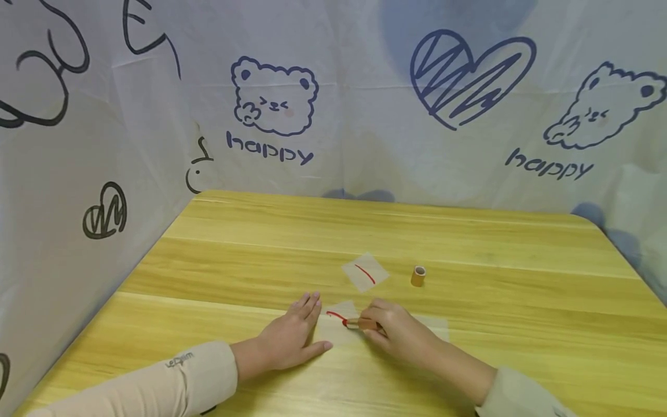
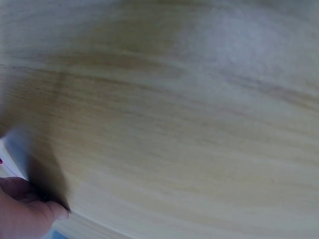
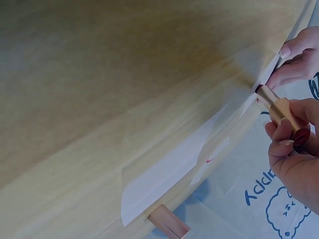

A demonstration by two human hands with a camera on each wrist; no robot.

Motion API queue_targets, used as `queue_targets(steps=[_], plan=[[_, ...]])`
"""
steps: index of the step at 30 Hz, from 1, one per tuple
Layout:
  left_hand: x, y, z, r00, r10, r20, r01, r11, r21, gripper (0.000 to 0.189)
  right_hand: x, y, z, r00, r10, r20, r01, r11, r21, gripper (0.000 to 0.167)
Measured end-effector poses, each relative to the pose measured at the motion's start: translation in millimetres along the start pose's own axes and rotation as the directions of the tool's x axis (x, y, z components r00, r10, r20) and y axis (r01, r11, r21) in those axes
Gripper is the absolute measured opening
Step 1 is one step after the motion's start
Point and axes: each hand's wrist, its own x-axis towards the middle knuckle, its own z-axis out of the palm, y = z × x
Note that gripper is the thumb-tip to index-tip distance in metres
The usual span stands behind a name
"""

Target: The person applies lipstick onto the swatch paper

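Note:
My right hand (image 1: 401, 330) pinches a lipstick (image 3: 282, 110) with a copper-gold case. Its red tip touches a small square of thin whitish paper (image 1: 339, 336), at the end of a short red stroke (image 1: 334, 314). My left hand (image 1: 288, 337) lies on the table with its fingers straight, fingertips and thumb right at the left edge of that paper. Only the thumb (image 2: 42, 214) and part of that hand show in the left wrist view. The lipstick's cap (image 1: 418, 278) stands upright on the table, beyond the right hand, with its open end up.
A second paper square (image 1: 354, 282) with a red stroke lies farther back. Another paper (image 1: 439, 325) sits partly hidden behind the right forearm. The wood-grain table (image 1: 234, 249) ends at white cloth (image 1: 359, 145) walls with drawn bears and hearts.

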Motion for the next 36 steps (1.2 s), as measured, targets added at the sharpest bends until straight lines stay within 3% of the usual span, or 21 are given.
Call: queue_targets(steps=[5, 13, 36], plan=[[-0.8, 0.2, -1.5, 1.0, 0.011, -0.005, -0.011, 1.0, -0.002, 0.082, -1.8, 0.4, -0.6, 1.0, -0.004, -0.002, 0.004, 1.0, 0.008, 0.012], [0.2, 1.0, -1.8, 0.999, -0.021, 0.036, 0.021, 1.0, 0.013, 0.079, -3.2, 2.8, 0.9, 1.0, -0.015, -0.01, 0.015, 1.0, 0.011, 0.01], [0.0, 1.4, -2.2, 0.999, -0.031, 0.04, 0.031, 1.0, 0.004, 0.079, -11.1, 3.5, -5.9, 0.999, -0.045, -0.017, 0.046, 0.998, 0.033, 0.008]])
